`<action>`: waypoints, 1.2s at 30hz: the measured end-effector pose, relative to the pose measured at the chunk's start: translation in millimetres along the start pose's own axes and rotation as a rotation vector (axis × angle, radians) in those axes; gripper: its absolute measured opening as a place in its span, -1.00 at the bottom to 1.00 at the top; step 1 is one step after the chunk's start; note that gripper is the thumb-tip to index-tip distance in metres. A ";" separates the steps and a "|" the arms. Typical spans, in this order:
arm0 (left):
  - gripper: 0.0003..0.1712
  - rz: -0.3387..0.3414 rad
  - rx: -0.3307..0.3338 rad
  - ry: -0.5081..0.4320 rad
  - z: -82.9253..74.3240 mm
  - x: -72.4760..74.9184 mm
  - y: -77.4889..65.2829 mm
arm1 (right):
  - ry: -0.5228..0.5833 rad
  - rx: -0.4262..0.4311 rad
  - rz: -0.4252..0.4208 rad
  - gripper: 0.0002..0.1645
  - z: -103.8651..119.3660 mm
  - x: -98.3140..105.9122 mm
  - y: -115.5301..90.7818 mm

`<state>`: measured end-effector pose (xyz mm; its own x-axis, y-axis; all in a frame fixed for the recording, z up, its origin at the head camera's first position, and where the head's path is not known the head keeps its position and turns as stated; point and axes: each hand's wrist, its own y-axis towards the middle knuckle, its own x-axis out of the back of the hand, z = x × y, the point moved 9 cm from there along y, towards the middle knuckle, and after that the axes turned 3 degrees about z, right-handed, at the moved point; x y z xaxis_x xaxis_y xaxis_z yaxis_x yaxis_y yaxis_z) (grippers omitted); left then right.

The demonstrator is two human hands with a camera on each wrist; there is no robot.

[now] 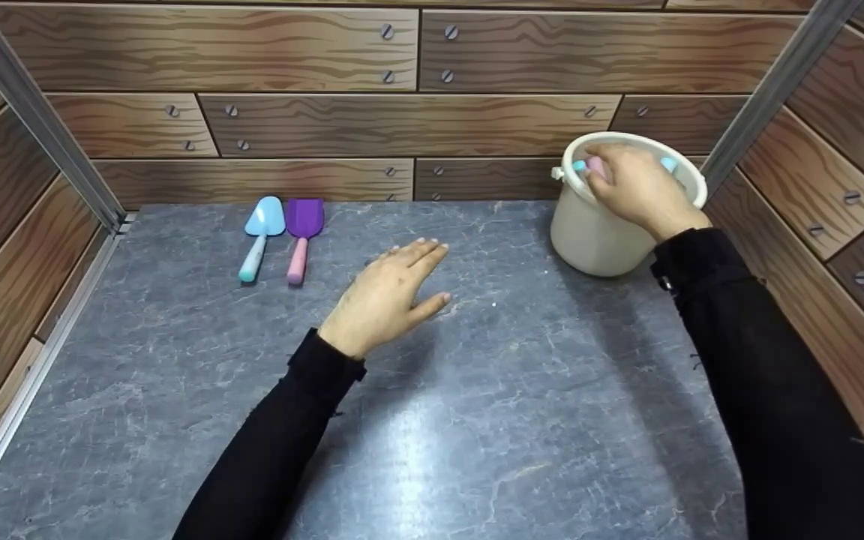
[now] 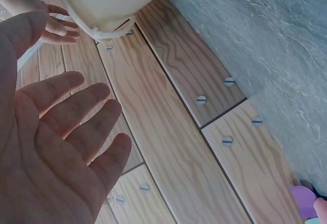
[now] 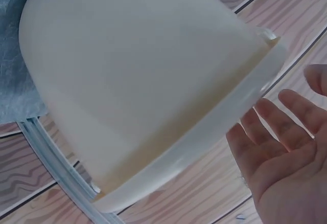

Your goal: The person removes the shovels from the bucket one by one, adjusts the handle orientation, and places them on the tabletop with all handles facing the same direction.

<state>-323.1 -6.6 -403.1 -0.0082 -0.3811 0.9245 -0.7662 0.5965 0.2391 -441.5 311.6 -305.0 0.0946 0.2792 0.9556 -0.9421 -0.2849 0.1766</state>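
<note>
My right hand (image 1: 636, 184) is over the mouth of a cream bucket (image 1: 604, 240). In the right wrist view its fingers (image 3: 286, 124) are loosely bent at the bucket's rim (image 3: 204, 137), with nothing between them. Inside the bucket a pink handle end (image 1: 595, 168) shows beside the fingers, along with a teal handle end (image 1: 579, 166) and a light blue piece (image 1: 669, 163); the rest of these is hidden. My left hand (image 1: 391, 292) hovers over the middle of the table, fingers extended and palm bare in the left wrist view.
On the table's (image 1: 252, 375) back left lie a light blue toy shovel (image 1: 265, 217) with a teal handle and a purple one (image 1: 304, 217) with a pink handle. Wood-patterned walls (image 1: 312, 124) enclose the back and sides, with metal posts (image 1: 769, 97) at the corners.
</note>
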 end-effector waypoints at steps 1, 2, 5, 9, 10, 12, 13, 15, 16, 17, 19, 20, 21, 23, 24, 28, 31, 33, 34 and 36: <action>-0.13 0.003 -0.003 -0.003 -0.8 -0.5 0.2 | -0.001 -0.003 0.010 -0.37 -2.1 -0.8 1.2; -0.13 0.007 -0.005 -0.004 -1.6 -1.1 0.4 | 0.000 -0.009 0.021 -0.36 -4.4 -1.7 2.4; -0.12 0.014 -0.013 -0.007 -3.3 -2.6 0.9 | -0.005 -0.018 0.048 -0.36 -8.8 -4.1 5.5; -0.12 0.019 -0.016 -0.001 -3.8 -4.9 0.8 | 0.007 -0.029 0.080 -0.37 -14.1 -8.2 10.6; -0.12 0.020 -0.017 0.004 -3.9 -5.2 0.6 | 0.016 -0.034 0.089 -0.37 -16.0 -9.3 12.0; -0.12 0.020 -0.017 0.008 -3.9 -5.8 0.3 | 0.051 -0.050 0.114 -0.36 -20.9 -12.1 14.6; -0.13 0.020 -0.017 0.012 -4.0 -5.9 0.2 | 0.076 -0.060 0.129 -0.36 -23.3 -13.7 15.5; -0.13 0.023 -0.014 0.016 -3.9 -6.1 0.0 | 0.127 -0.085 0.163 -0.35 -29.4 -17.2 17.3; -0.13 0.024 -0.013 0.015 -3.8 -6.3 -0.1 | 0.154 -0.098 0.181 -0.34 -32.7 -19.3 17.9; -0.12 0.027 -0.012 0.017 -3.6 -6.7 0.0 | 0.182 -0.109 0.199 -0.34 -35.4 -21.4 18.2; -0.12 0.030 -0.010 0.016 -3.4 -7.1 0.1 | 0.221 -0.125 0.232 -0.32 -40.3 -25.4 18.5; -0.12 0.032 -0.008 0.016 -3.3 -7.4 0.1 | 0.231 -0.128 0.243 -0.32 -42.5 -27.0 18.7; -0.12 0.033 -0.007 0.013 -3.2 -7.6 0.2 | 0.240 -0.127 0.253 -0.31 -44.1 -28.4 18.6; -0.12 0.035 -0.007 0.009 -3.0 -8.1 0.5 | 0.257 -0.126 0.269 -0.29 -46.5 -30.7 18.4; -0.12 0.036 -0.007 0.006 -3.0 -8.2 0.6 | 0.264 -0.124 0.276 -0.28 -47.7 -31.8 18.5; -0.12 0.041 -0.008 0.007 -2.7 -8.9 0.9 | 0.282 -0.133 0.315 -0.20 -52.8 -35.9 18.6; -0.12 0.042 -0.010 0.014 -2.5 -8.8 1.4 | 0.290 -0.145 0.337 -0.17 -57.7 -39.0 20.0; -0.12 0.042 -0.011 0.018 -2.5 -8.9 1.7 | 0.301 -0.151 0.347 -0.16 -60.9 -41.4 21.4; -0.12 0.043 -0.012 0.017 -2.5 -9.0 1.8 | 0.307 -0.152 0.349 -0.15 -62.1 -42.5 22.3; -0.12 0.045 -0.012 0.015 -2.6 -9.4 1.8 | 0.308 -0.152 0.352 -0.14 -64.2 -44.8 24.0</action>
<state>-322.7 -0.1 -410.5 -0.0327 -0.3433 0.9387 -0.7577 0.6210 0.2007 -489.0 351.1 -358.7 -0.3160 0.4548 0.8327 -0.9383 -0.2799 -0.2032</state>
